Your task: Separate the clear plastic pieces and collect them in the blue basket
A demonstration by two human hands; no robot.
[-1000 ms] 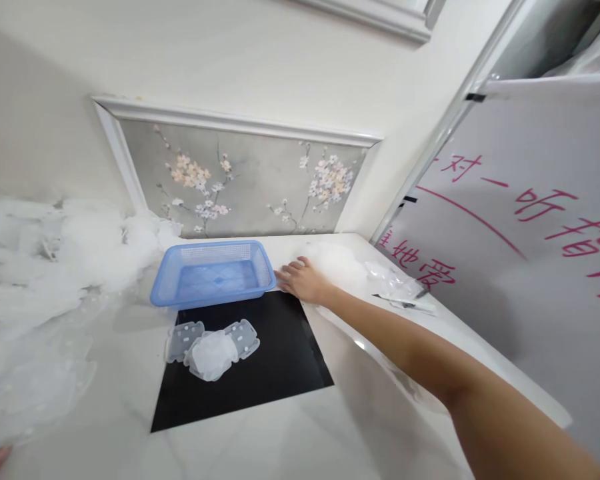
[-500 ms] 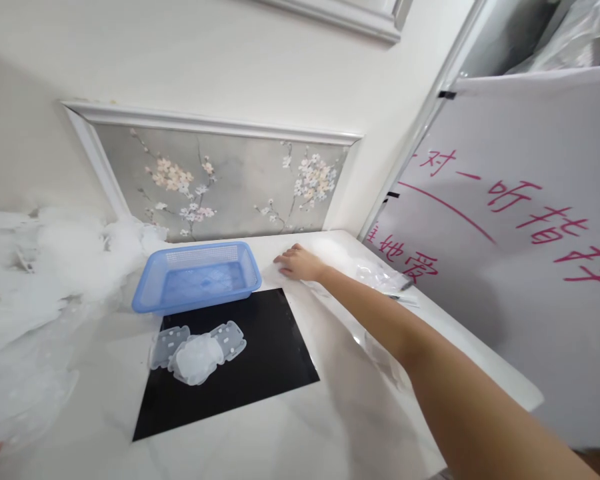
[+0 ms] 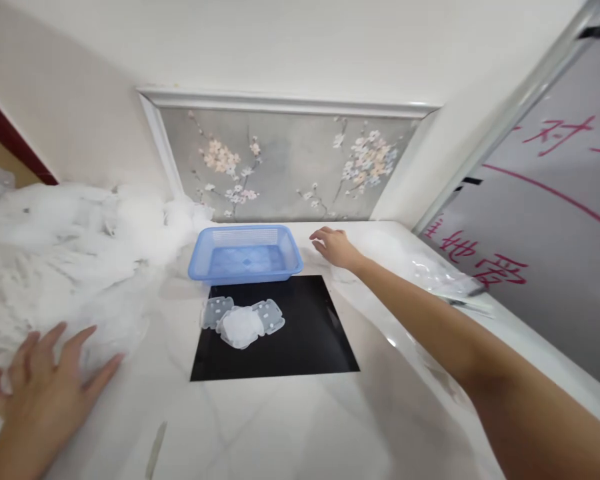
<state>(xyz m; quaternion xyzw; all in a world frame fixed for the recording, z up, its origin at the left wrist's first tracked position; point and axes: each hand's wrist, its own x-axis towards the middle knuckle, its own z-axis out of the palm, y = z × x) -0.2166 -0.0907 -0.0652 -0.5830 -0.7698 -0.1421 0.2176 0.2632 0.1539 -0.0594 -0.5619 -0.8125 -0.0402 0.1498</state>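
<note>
My left hand (image 3: 50,393) is over the near edge of a heap of whitish, filmy pieces (image 3: 75,247) at the left, its fingers spread. Whether the fingertips touch the heap I cannot tell. At the far side of the table, just right of a blue plastic basket (image 3: 245,275), my right hand (image 3: 336,248) is held with fingers apart and slightly bent, holding nothing visible. In front of the basket lies a black sheet (image 3: 305,340). Several translucent pieces with small white dots (image 3: 243,327) overlap on its left part.
A clear plastic bag (image 3: 440,277) lies on the white marbled table (image 3: 260,427) at the right, near a whiteboard (image 3: 560,227) with red writing. Behind the table is a wall with a framed floral panel (image 3: 285,167).
The view has turned left, so the basket and black sheet appear farther right. My left hand has come fully into view over the heap. My right hand stays beside the basket.
</note>
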